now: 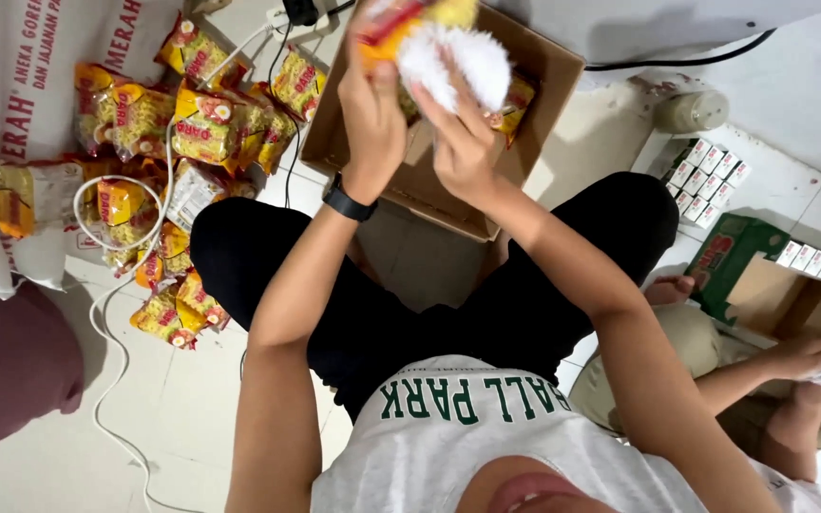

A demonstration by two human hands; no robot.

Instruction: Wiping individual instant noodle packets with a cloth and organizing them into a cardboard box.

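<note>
The snack packets heaped on the floor are yellow and orange with red patches. The cloth is white and fluffy, the cardboard box plain brown, the trousers black, the wristband black.

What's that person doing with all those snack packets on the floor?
A person sits on the floor over an open cardboard box. The left hand holds a yellow and red packet, and the right hand presses a white fluffy cloth against it. More packets lie heaped on the floor to one side. At the other side, another person's hand holds a white cloth too.
</note>
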